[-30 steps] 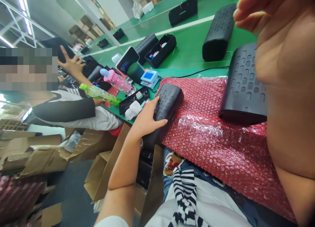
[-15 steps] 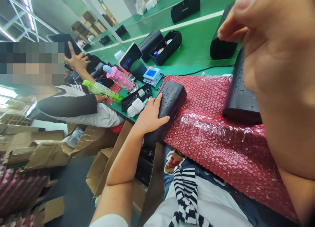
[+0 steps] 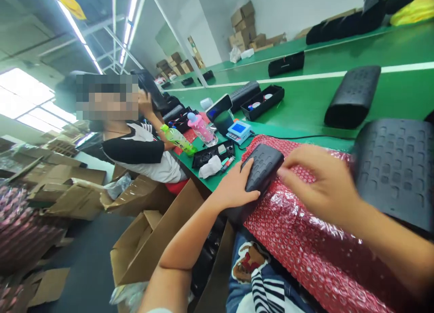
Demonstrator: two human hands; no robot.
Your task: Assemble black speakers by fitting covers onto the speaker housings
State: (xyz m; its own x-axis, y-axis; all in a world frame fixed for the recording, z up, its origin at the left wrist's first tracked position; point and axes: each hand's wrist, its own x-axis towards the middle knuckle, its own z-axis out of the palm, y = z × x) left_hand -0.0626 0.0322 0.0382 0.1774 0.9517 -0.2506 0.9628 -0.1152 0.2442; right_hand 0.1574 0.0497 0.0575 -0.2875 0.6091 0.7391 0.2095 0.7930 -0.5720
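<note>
A black speaker housing (image 3: 266,161) with a raised pattern of short bars lies on the red bubble wrap (image 3: 288,213) at the bench edge. My left hand (image 3: 235,186) grips it across the near side, thumb on one face and fingers over the top. Close to its right end is my right hand (image 3: 317,182), fingers curled and pressed together; whatever they may hold is too small to make out. Another patterned black housing (image 3: 393,168) stands to the right, beyond my right forearm.
A blue-screened device (image 3: 239,131), pink bottle (image 3: 203,130), green bottle (image 3: 179,141), white tissue (image 3: 210,167) and black panel (image 3: 205,154) crowd the left. Behind are an open black case (image 3: 262,102) and another housing (image 3: 352,96). A co-worker (image 3: 135,145) sits left; a cardboard box (image 3: 156,240) stands below.
My right hand has moved down and left from near the camera to the housing's end. My left hand keeps its hold on the housing. The view has shifted, showing more of the bench.
</note>
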